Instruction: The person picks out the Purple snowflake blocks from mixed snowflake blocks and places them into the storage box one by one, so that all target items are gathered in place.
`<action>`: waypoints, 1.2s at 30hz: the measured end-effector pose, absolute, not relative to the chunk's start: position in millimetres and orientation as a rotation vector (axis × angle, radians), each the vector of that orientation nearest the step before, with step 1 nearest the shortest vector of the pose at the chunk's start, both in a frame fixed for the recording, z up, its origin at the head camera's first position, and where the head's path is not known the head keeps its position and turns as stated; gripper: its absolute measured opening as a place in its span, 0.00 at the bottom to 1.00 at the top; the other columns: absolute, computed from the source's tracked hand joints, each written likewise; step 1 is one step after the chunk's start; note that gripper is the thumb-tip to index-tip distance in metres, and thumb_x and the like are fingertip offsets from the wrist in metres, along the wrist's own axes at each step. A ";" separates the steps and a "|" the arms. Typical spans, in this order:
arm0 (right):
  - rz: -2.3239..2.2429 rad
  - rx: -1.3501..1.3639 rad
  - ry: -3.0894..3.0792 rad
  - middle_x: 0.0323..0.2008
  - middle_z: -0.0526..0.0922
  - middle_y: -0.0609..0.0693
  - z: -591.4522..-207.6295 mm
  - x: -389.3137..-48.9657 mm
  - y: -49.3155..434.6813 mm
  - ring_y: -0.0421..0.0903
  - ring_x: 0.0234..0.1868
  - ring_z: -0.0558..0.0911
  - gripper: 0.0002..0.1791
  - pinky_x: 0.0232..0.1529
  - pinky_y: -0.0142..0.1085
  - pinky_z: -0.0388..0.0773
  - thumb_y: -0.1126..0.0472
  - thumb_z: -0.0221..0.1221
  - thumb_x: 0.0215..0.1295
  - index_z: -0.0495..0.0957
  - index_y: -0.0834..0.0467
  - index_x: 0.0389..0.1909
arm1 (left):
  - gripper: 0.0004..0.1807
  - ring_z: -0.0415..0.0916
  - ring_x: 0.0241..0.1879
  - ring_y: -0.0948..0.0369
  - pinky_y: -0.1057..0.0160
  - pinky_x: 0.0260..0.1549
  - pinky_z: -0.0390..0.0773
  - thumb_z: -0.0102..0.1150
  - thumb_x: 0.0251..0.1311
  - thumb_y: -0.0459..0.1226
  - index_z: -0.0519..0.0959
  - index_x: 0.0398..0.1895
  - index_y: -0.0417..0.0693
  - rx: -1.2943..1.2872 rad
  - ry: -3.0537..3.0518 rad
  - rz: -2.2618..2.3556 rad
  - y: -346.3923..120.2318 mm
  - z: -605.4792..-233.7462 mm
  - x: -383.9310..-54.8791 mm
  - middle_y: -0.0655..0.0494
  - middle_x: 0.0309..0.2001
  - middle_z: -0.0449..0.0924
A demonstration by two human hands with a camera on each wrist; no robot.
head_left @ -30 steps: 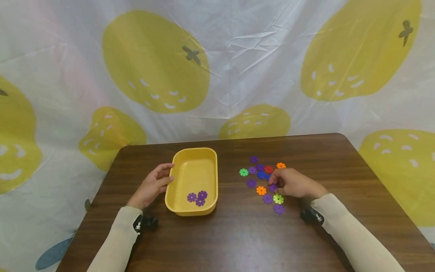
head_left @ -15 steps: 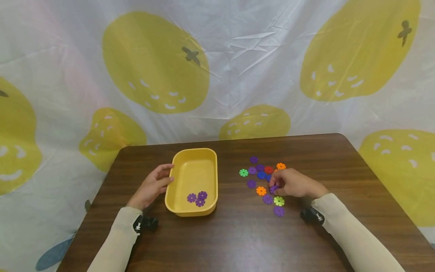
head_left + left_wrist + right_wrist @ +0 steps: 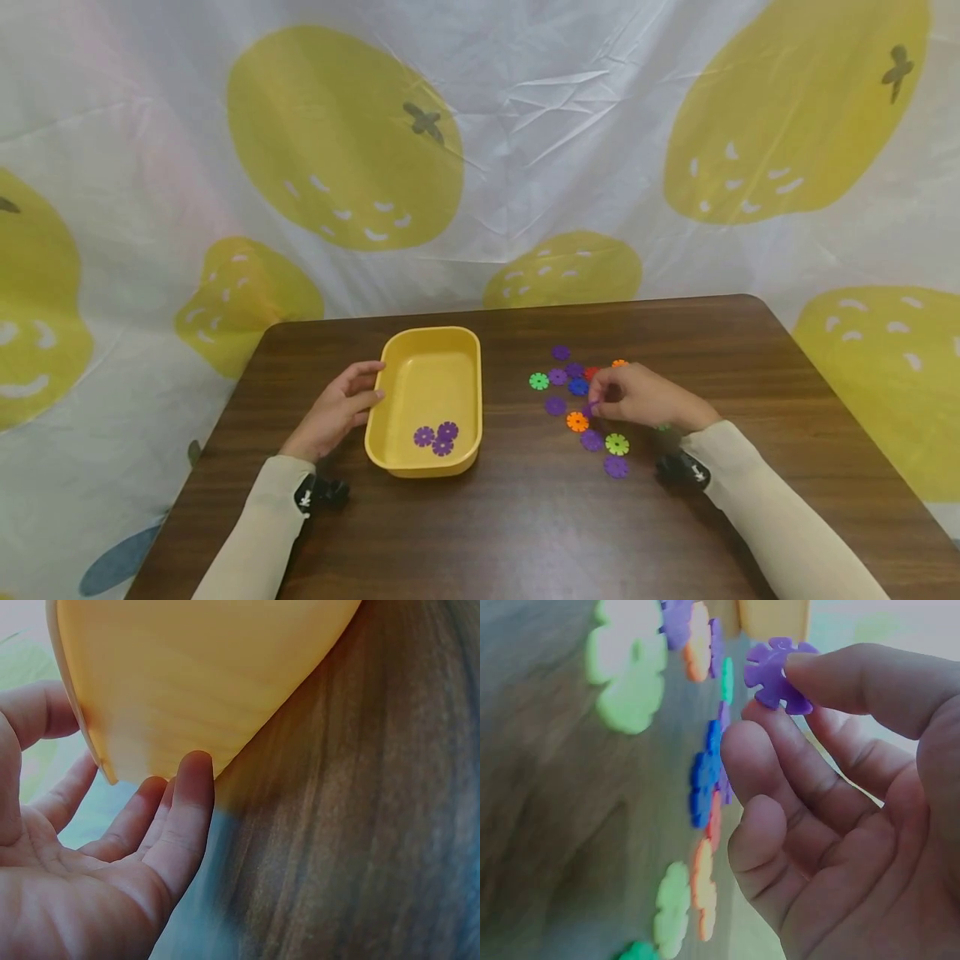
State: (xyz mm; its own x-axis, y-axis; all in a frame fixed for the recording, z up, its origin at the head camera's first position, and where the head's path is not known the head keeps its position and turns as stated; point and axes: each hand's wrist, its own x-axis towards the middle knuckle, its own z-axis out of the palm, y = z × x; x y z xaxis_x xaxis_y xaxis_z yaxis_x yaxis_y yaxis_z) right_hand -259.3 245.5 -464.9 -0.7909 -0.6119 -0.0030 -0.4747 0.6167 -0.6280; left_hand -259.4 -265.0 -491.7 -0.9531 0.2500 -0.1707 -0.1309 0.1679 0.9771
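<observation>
My right hand (image 3: 651, 395) pinches a purple snowflake disc (image 3: 774, 675) between thumb and fingers, just above the table; its slotted edge shows in the right wrist view. Under and beside that hand lie an orange disc (image 3: 577, 422), a lime disc (image 3: 617, 444), a blue disc (image 3: 577, 386) and several purple discs (image 3: 592, 440). With relaxed fingers, my left hand (image 3: 335, 411) touches the outer left side of a yellow tray (image 3: 480, 392). In the left wrist view, its fingertips (image 3: 196, 766) rest against the tray's outer wall. Three purple discs (image 3: 442, 447) lie inside the tray's near end.
A green disc (image 3: 538, 381) lies at the left of the loose group, and a red disc (image 3: 591, 373) is partly hidden behind my right hand. The brown table (image 3: 540, 533) ends at a fruit-print curtain (image 3: 510, 167).
My right hand has picked up a purple disc from among the loose pieces and moved slightly left with it. The left hand and the tray have stayed in place.
</observation>
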 end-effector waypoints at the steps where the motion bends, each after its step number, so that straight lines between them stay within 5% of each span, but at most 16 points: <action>1: -0.931 -0.894 2.631 0.29 0.84 0.38 -463.4 -259.7 243.8 0.39 0.32 0.79 0.08 0.36 0.32 0.79 0.61 0.70 0.67 0.81 0.46 0.33 | 0.31 0.78 0.65 0.45 0.56 0.56 0.87 0.58 0.76 0.34 0.63 0.79 0.50 0.114 2.155 1.854 -264.8 -491.6 -259.3 0.37 0.74 0.67; 18: -1.071 -0.920 2.696 0.35 0.89 0.48 -437.2 -268.0 215.0 0.40 0.31 0.84 0.10 0.35 0.35 0.83 0.62 0.67 0.72 0.83 0.54 0.51 | 0.32 0.77 0.65 0.44 0.56 0.57 0.87 0.60 0.75 0.36 0.63 0.79 0.50 0.115 2.173 1.843 -263.3 -491.7 -259.0 0.38 0.74 0.67; 36: -1.240 -0.989 2.682 0.29 0.86 0.43 -418.2 -275.7 168.8 0.41 0.27 0.81 0.08 0.29 0.34 0.80 0.57 0.66 0.73 0.83 0.49 0.50 | 0.31 0.76 0.66 0.42 0.55 0.57 0.86 0.59 0.76 0.35 0.63 0.79 0.50 0.113 2.164 1.852 -261.3 -491.3 -259.5 0.38 0.74 0.67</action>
State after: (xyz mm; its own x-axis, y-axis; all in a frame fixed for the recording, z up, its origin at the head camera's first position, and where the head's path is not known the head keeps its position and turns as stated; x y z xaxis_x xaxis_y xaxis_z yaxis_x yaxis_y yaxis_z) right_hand -275.7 168.8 -418.2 -0.7981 -0.5567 0.2304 -0.5361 0.4816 -0.6933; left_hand -259.5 -261.3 -491.3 -0.9548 0.2456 -0.1676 -0.1276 0.1704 0.9771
